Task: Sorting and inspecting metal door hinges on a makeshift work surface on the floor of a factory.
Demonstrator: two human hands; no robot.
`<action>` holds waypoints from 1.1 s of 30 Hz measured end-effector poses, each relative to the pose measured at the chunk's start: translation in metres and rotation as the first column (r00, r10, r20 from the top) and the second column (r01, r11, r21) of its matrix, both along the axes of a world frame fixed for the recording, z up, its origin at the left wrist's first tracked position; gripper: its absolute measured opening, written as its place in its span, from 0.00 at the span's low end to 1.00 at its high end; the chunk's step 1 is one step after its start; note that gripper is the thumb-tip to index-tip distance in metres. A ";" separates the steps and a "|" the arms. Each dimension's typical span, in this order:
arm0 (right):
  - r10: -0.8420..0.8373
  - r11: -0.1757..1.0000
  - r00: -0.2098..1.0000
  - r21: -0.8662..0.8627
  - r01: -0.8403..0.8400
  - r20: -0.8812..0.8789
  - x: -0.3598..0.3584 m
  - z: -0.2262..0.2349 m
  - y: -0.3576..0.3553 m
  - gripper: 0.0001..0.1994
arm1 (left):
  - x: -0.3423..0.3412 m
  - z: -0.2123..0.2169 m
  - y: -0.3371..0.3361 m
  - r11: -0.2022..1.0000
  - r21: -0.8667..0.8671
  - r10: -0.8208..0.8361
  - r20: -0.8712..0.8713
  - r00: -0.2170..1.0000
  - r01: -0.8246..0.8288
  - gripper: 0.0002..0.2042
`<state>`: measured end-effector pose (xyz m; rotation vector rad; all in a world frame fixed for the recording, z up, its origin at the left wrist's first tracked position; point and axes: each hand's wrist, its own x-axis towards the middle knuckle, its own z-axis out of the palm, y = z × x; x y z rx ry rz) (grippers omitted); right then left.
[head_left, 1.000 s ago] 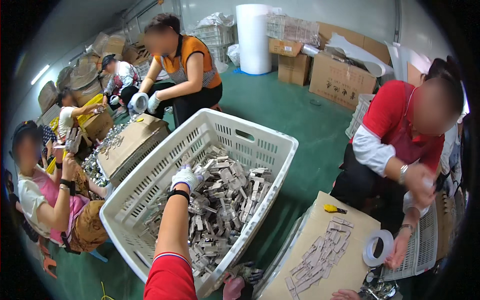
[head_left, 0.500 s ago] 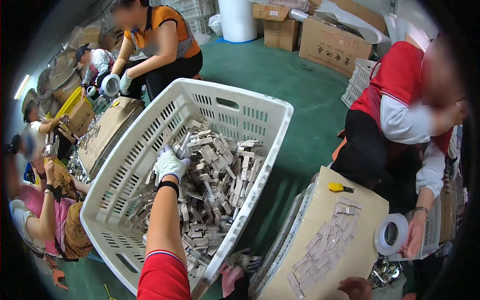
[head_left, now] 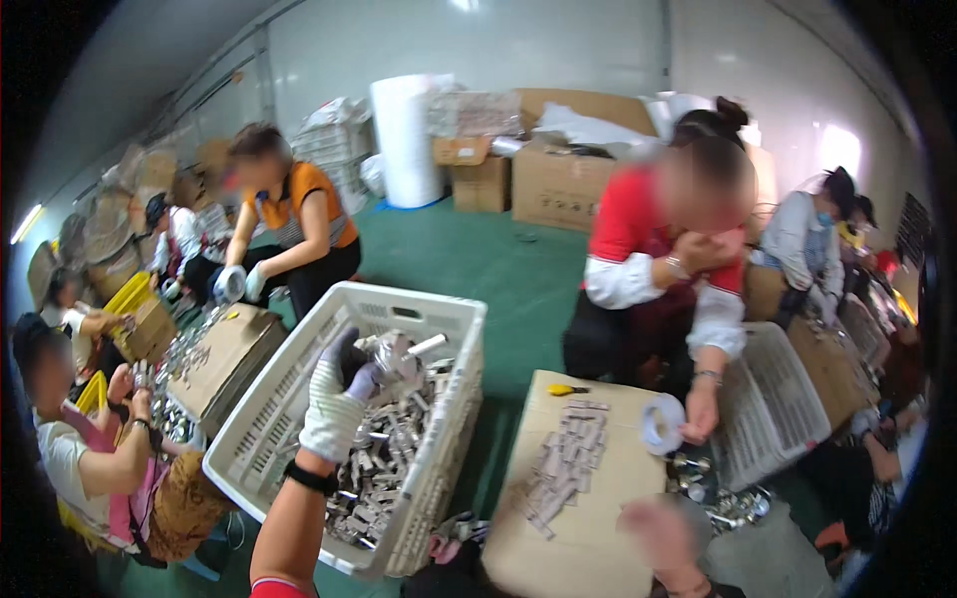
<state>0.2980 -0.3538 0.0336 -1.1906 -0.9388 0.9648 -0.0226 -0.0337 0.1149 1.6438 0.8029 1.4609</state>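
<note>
My left hand [head_left: 334,404], in a white knit glove with dark and purple fingertips, is above the white crate [head_left: 329,291]. Its fingers are closed around shiny metal parts [head_left: 394,354], one with a rod-like end pointing right; their exact kind is unclear. Below it, many similar metal parts [head_left: 384,468] lie heaped in the crate. At the lower edge, a bare hand [head_left: 663,533] that appears to be my right hand is blurred over the near end of a cardboard sheet [head_left: 513,473]; its fingers are unclear. Flat, pale pieces [head_left: 568,463] lie in rows on that sheet.
Across the cardboard a person in red [head_left: 638,229] sits beside a tape roll [head_left: 662,424]. A yellow cutter [head_left: 566,390] lies at the far edge. Co-workers sit at left, including one in orange [head_left: 309,204]. An empty-looking crate [head_left: 773,384] stands right.
My left hand has risen from the heap, now grasping metal parts. The view has tilted up, showing more of the wall. The blurred bare hand shows more fully at the lower edge.
</note>
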 end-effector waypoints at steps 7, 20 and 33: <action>-0.267 0.937 0.709 0.346 0.034 0.652 -0.020 0.078 -0.006 0.25 | 0.102 0.063 -0.174 0.833 0.209 -0.345 -0.529 0.775 0.513 0.30; -0.425 0.902 0.888 0.160 0.400 0.175 -0.003 0.034 -0.019 0.11 | 0.181 -0.022 -0.241 0.662 -0.406 -0.457 0.447 0.769 0.630 0.26; -0.239 0.970 0.897 0.049 0.238 0.373 -0.019 0.005 0.018 0.12 | 0.216 -0.068 -0.201 0.320 -0.454 -0.570 0.610 0.551 0.832 0.36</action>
